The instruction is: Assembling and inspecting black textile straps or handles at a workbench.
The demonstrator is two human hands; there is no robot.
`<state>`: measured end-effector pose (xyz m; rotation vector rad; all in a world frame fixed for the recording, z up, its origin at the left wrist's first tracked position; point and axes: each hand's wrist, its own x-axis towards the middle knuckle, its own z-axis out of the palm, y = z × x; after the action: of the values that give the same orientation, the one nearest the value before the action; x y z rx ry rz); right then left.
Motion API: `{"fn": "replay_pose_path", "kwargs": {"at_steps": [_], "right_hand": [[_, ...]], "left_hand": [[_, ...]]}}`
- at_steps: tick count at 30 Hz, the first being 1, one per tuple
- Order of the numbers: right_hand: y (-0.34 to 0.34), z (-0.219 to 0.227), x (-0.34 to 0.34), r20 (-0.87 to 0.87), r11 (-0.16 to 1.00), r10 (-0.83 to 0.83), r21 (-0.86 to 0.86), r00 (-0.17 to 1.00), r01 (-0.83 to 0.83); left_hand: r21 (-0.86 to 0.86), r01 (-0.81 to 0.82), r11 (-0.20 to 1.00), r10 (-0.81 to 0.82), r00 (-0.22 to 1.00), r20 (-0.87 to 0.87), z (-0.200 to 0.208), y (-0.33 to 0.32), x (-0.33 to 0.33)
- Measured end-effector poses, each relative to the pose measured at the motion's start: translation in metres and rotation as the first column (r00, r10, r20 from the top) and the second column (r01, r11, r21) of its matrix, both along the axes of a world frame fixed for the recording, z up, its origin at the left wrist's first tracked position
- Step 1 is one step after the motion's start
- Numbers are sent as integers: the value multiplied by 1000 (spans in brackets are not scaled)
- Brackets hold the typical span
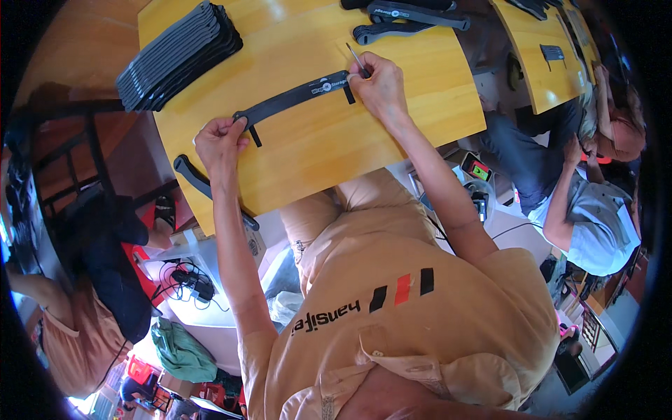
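The left hand point(220, 143) pins the black strap point(294, 98) flat on the worktop point(392, 105), steadying it while the right hand's point(378, 84) fingers pinch a thin tool point(357, 59) at its far end.

A strap point(294, 98) lies across the middle of the bench point(420, 105). The left hand point(220, 140) is at the strap's left end, the right hand point(378, 84) at its right end. A stack of straps point(178, 56) sits behind and left of the strap. More loose straps point(409, 19) lie behind it to the right. Another strap point(192, 175) hangs over the bench's near-left edge.
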<state>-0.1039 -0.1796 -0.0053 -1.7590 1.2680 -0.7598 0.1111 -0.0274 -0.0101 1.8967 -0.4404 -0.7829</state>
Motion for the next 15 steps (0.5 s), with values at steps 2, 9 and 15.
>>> {"fn": "replay_pose_path", "kwargs": {"at_steps": [2,9,15], "right_hand": [[-3,1,-1,-33,999,33,18,999,-33],[-8,-5,1,-32,999,49,4,998,-49],[-11,-7,-2,-89,997,56,-52,994,-61]], "left_hand": [[-23,-6,1000,5,1000,-21,-3,-1,1],[-72,4,997,8,988,156,-9,2,0],[-80,-2,997,13,992,127,-3,-1,-6]]}}
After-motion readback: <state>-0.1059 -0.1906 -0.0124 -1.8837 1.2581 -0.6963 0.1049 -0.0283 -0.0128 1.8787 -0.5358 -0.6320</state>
